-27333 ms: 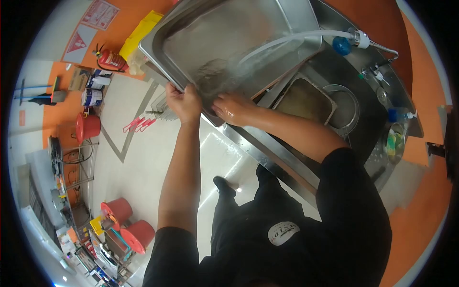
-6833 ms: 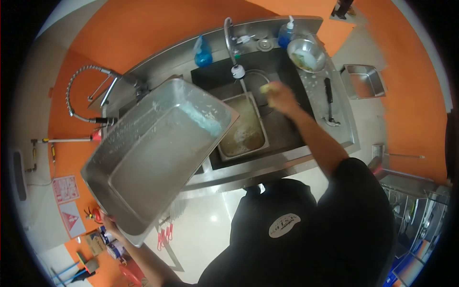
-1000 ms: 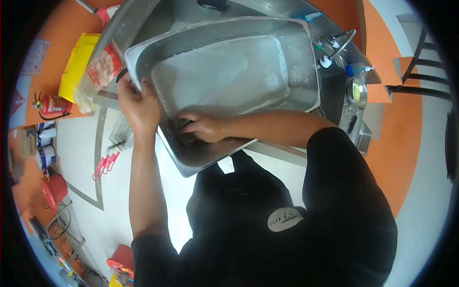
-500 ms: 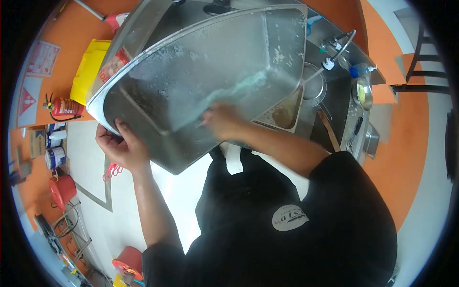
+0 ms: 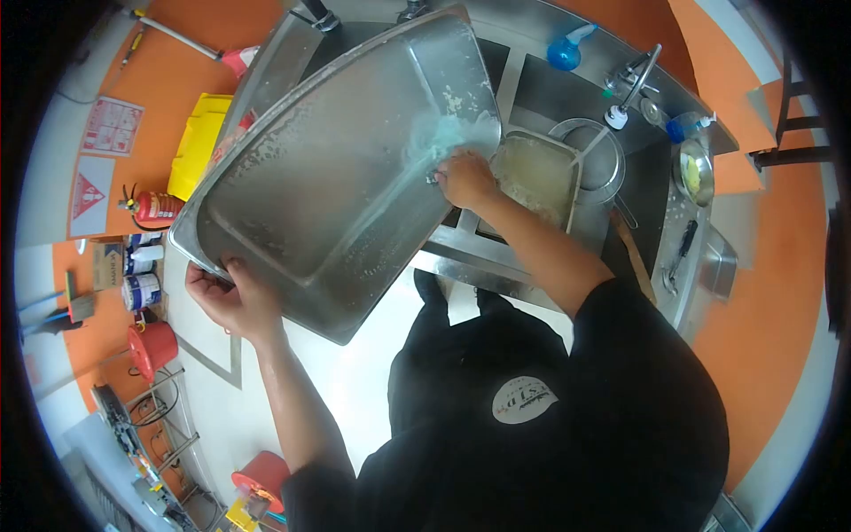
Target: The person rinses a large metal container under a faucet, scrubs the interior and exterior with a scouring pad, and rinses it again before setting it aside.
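Note:
A large, deep stainless steel pan is held tilted over the edge of the sink counter, its inside facing me. My left hand is closed around the rim at its lower left corner, thumb inside. Near the pan's right end, my right hand presses a small silvery scouring pad against the inner surface. Blue-green suds streak the metal beside that hand. Whitish residue marks the pan's walls. The fingers of my right hand hide most of the pad.
In the sink, a smaller metal pan holds cloudy liquid, beside a round strainer and a faucet. A blue spray bottle, a metal bowl and a wooden utensil lie around it. A fire extinguisher is at left.
My right hand has moved right and up along the inside of the pan. Suds have spread near its right end. The pan has shifted left in view, showing more of the smaller pan.

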`<state>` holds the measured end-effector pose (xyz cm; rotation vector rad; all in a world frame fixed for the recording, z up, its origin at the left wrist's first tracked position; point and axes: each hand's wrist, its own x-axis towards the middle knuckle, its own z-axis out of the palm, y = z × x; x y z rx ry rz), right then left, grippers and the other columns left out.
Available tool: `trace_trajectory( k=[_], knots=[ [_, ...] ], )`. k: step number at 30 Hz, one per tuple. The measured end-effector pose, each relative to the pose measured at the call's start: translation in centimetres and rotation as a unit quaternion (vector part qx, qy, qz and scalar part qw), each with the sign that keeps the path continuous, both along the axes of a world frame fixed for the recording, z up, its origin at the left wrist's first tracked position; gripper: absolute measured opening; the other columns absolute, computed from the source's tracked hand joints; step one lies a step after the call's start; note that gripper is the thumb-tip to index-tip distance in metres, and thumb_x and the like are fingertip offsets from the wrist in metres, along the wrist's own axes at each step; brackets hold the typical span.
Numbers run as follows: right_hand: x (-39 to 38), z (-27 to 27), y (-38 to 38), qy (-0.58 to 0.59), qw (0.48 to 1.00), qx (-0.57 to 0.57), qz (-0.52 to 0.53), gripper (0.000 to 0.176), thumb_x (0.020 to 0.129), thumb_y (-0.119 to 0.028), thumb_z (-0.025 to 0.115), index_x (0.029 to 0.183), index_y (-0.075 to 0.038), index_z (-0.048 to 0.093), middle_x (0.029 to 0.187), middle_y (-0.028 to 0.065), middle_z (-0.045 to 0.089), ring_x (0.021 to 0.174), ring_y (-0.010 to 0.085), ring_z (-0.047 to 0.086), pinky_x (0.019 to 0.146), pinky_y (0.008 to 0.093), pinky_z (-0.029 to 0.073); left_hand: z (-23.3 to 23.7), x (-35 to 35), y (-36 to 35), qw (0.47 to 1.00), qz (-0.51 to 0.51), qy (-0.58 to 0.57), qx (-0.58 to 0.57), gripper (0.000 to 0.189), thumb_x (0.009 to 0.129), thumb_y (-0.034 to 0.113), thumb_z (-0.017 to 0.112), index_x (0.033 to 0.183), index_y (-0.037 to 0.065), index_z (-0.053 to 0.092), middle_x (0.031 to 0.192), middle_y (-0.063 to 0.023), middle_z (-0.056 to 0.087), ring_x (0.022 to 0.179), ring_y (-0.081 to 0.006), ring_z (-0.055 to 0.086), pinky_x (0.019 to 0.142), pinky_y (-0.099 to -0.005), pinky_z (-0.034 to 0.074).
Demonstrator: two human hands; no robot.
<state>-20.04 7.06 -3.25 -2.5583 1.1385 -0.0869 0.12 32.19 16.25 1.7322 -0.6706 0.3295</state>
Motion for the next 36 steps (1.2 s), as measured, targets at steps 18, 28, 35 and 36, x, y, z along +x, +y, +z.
trace_trajectory(
  k=[18, 28, 35, 36],
  knots=[
    [4.6, -9.0, -6.3, 0.128, 0.987, -0.044, 0.088, 0.018, 0.08, -0.021, 0.06, 0.08, -0.007, 0.071, 0.086, 0.0161, 0.068, 0.082, 0.0353, 0.066, 0.075, 0.0477, 0.052, -1.9, -2.1, 3.0, 0.995, 0.089, 0.035, 0.026, 0.044, 0.085, -0.003, 0.055, 0.126, -0.007, 0.041, 0.114, -0.0151, 0.054, 0.101, -0.0174, 0.054, 0.089, -0.0286, 0.044],
    [1.7, -2.7, -4.4, 0.023, 0.981, 0.063, 0.183, 0.019, 0.081, -0.025, 0.064, 0.083, -0.008, 0.072, 0.097, 0.0174, 0.066, 0.093, 0.0342, 0.063, 0.084, 0.042, 0.05, -2.6, -4.0, 4.0, 0.991, 0.124, 0.039, 0.039, 0.043, 0.086, -0.005, 0.053, 0.127, -0.007, 0.042, 0.104, -0.0124, 0.058, 0.093, -0.0155, 0.058, 0.083, -0.0246, 0.045],
    [6.1, -1.0, 9.9, 0.06, 0.957, 0.139, 0.247, 0.019, 0.077, -0.013, 0.064, 0.093, -0.005, 0.07, 0.098, 0.0183, 0.066, 0.092, 0.0349, 0.064, 0.08, 0.0449, 0.051, -2.5, -5.5, 2.5, 0.991, 0.128, 0.003, 0.047, 0.039, 0.085, -0.008, 0.051, 0.124, -0.007, 0.043, 0.103, -0.0139, 0.059, 0.091, -0.015, 0.059, 0.079, -0.0233, 0.047],
    [7.1, -1.8, 12.7, 0.112, 0.95, 0.176, 0.232, 0.018, 0.079, -0.016, 0.065, 0.095, -0.008, 0.069, 0.106, 0.0172, 0.064, 0.095, 0.0363, 0.062, 0.084, 0.0466, 0.049, -2.8, -5.9, 1.9, 0.994, 0.108, 0.034, 0.002, 0.042, 0.085, -0.007, 0.052, 0.126, -0.008, 0.041, 0.107, -0.0151, 0.059, 0.096, -0.017, 0.058, 0.084, -0.0254, 0.045]
  ],
)
